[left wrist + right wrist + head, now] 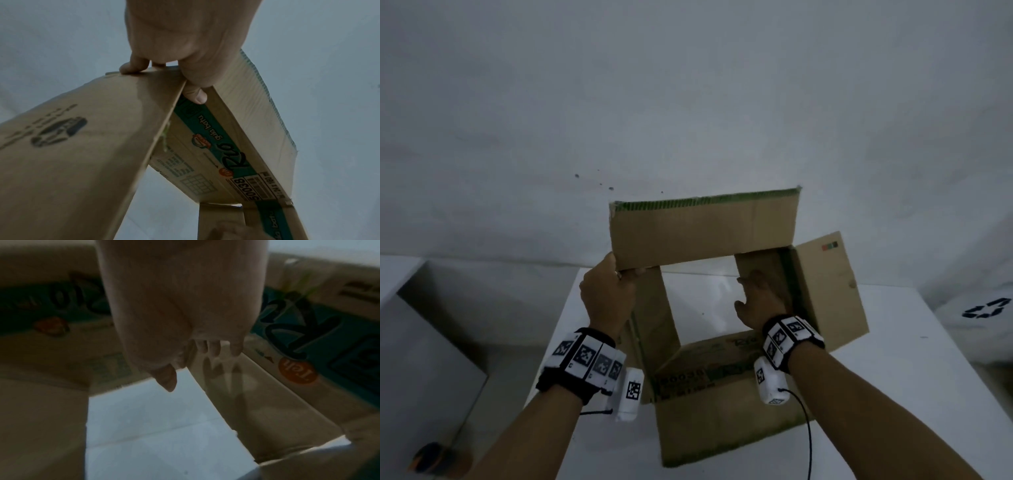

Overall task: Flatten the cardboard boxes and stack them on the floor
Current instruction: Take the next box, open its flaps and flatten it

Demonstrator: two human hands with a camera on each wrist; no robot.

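I hold a brown cardboard box (705,229) with green printed bands up above the white table; both its ends are open and I see the table through it. My left hand (606,287) grips the box's far left corner, thumb (195,94) inside the fold and fingers (131,66) on the outer panel (72,146). My right hand (756,294) reaches inside the box, its straight fingers (213,348) pressing the right inner wall (277,402). The flaps stand out at the far, right and near sides.
The white table (893,342) lies under the box. A white container with a black recycling mark (986,308) stands at the right. Left of the table is a gap and another white block (400,274). An orange and black object (431,455) lies low at the left.
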